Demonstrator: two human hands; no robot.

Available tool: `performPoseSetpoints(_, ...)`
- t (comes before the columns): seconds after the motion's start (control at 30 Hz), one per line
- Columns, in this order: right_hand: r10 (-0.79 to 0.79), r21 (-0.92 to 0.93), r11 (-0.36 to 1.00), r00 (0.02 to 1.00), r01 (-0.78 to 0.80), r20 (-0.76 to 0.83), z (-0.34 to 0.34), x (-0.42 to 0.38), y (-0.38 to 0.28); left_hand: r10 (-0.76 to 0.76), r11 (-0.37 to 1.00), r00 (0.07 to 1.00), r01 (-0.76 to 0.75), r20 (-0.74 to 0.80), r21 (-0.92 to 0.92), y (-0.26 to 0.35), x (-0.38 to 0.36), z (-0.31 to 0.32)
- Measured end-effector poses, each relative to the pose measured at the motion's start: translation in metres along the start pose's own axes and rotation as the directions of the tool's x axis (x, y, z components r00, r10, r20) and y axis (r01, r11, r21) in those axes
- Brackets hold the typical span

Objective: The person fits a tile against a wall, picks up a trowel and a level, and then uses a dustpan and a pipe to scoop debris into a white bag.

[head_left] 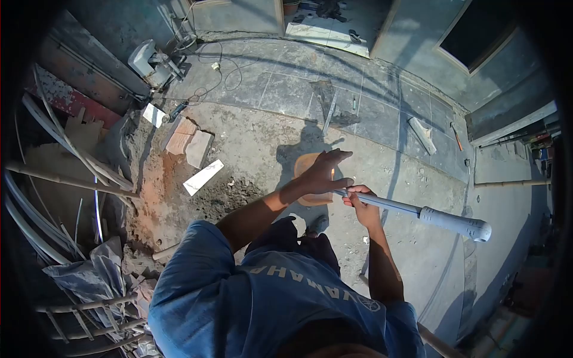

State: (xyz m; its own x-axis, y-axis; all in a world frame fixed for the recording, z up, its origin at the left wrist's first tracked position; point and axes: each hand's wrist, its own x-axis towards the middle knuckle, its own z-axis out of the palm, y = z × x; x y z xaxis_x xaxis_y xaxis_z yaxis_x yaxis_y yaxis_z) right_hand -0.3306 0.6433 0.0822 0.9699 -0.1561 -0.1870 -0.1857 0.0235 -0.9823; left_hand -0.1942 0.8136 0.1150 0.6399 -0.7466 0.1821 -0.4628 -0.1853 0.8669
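My right hand [362, 207] is closed on a grey-blue pole [396, 206], close to its thin end. The pole points out to the right and widens into a thick, sleeve-like grey end with small marks near its tip. My left hand [324, 173] has its fingers stretched forward and apart, its thumb close to the pole's thin end. Beneath my left hand, an orange plastic item [305, 164] rests on the ground, partly hidden by the hand and wrist.
Bricks [190, 142] and a white tile strip [203, 177] lie near sandy rubble on the left. A machine with cables [152, 62] stands at the back left. Bent pipes and bamboo poles [71, 179] crowd the left side. A hammer [456, 137] lies at the right.
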Motion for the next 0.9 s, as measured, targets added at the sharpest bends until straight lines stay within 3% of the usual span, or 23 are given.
performPoseSetpoints(0.03,-0.116,-0.141,0.982,0.988,0.13,0.099,-0.014,0.05,0.041,0.118,0.993,0.993,-0.118,0.009,0.021,0.036,0.015,-0.013)
performPoseSetpoints(0.07,-0.374,-0.392,0.764,0.846,0.513,0.379,-0.019,0.089,0.033,0.157,0.988,0.987,-0.157,-0.02,0.005,0.071,0.029,-0.028)
performPoseSetpoints(0.1,-0.422,-0.437,0.664,0.786,0.607,0.451,-0.014,0.123,0.037,0.197,0.98,0.979,-0.198,-0.052,-0.01,0.09,0.041,-0.038)
performPoseSetpoints(0.13,-0.418,-0.455,0.657,0.792,0.601,0.445,-0.003,0.155,0.045,0.183,0.983,0.979,-0.183,-0.09,0.007,0.088,0.054,-0.041)
performPoseSetpoints(0.2,-0.362,-0.491,0.687,0.838,0.536,0.408,0.029,0.214,0.051,0.014,0.998,0.939,0.01,-0.344,0.069,0.078,0.077,-0.058)
performPoseSetpoints(0.27,-0.371,-0.512,0.667,0.837,0.541,0.402,0.064,0.268,0.063,-0.037,0.998,0.901,0.053,-0.433,0.025,0.04,0.095,-0.092)
performPoseSetpoints(0.33,-0.431,-0.526,0.603,0.8,0.6,0.418,0.098,0.321,0.086,-0.087,0.996,0.862,0.082,-0.499,-0.032,0.001,0.101,-0.122)
performPoseSetpoints(0.4,-0.521,-0.538,0.5,0.732,0.678,0.438,0.129,0.371,0.102,-0.224,0.974,0.862,0.22,-0.456,-0.063,-0.038,0.106,-0.161)
performPoseSetpoints(0.47,-0.603,-0.538,0.39,0.649,0.747,0.464,0.148,0.42,0.107,-0.24,0.971,0.815,0.213,-0.527,-0.112,-0.085,0.117,-0.201)
performPoseSetpoints(0.5,-0.596,-0.541,0.396,0.656,0.742,0.463,0.153,0.431,0.087,-0.262,0.965,0.772,0.201,-0.579,-0.169,-0.107,0.122,-0.221)
performPoseSetpoints(0.53,-0.295,-0.486,0.71,0.843,0.509,0.451,0.153,0.437,0.042,-0.288,0.957,0.764,0.209,-0.578,-0.201,-0.127,0.129,-0.246)
performPoseSetpoints(0.57,0.069,-0.425,0.893,0.887,0.149,0.456,0.152,0.443,0.017,-0.324,0.944,0.757,0.221,-0.568,-0.244,-0.147,0.135,-0.27)
performPoseSetpoints(0.6,0.084,-0.423,0.901,0.92,0.094,0.382,0.134,0.456,0.03,-0.331,0.938,0.735,0.186,-0.592,-0.293,-0.175,0.141,-0.288)
performPoseSetpoints(0.63,0.119,-0.54,0.837,0.934,0.088,0.336,0.11,0.461,0.036,-0.33,0.932,0.716,0.144,-0.615,-0.332,-0.206,0.151,-0.31)
performPoseSetpoints(0.67,0.142,-0.646,0.758,0.946,0.085,0.29,0.081,0.464,0.041,-0.37,0.921,0.705,0.191,-0.605,-0.34,-0.23,0.161,-0.338)
performPoseSetpoints(0.7,0.142,-0.585,0.811,0.962,0.022,0.232,0.043,0.463,0.069,-0.415,0.905,0.691,0.242,-0.592,-0.351,-0.251,0.165,-0.36)
performPoseSetpoints(0.77,0.247,-0.744,0.653,0.968,-0.142,0.032,-0.015,0.433,0.055,-0.452,0.885,0.647,0.41,-0.615,-0.219,-0.291,0.175,-0.409)
performPoseSetpoints(0.8,0.319,-0.775,0.576,0.944,-0.26,-0.079,-0.048,0.416,0.054,-0.481,0.871,0.604,0.414,-0.636,-0.265,-0.316,0.18,-0.429)
performPoseSetpoints(0.83,-0.018,-0.902,0.432,1.0,0.013,0.006,-0.112,0.392,0.121,-0.51,0.854,0.555,0.417,-0.657,-0.31,-0.339,0.184,-0.446)
performPoseSetpoints(0.87,0.382,-0.514,0.7,0.867,-0.497,-0.318,-0.173,0.364,0.176,-0.512,0.853,0.555,0.417,-0.655,-0.313,-0.355,0.188,-0.466)
performPoseSetpoints(0.9,0.489,-0.361,0.671,0.752,-0.648,-0.442,-0.177,0.335,0.138,-0.522,0.844,0.54,0.442,-0.66,-0.305,-0.371,0.191,-0.486)
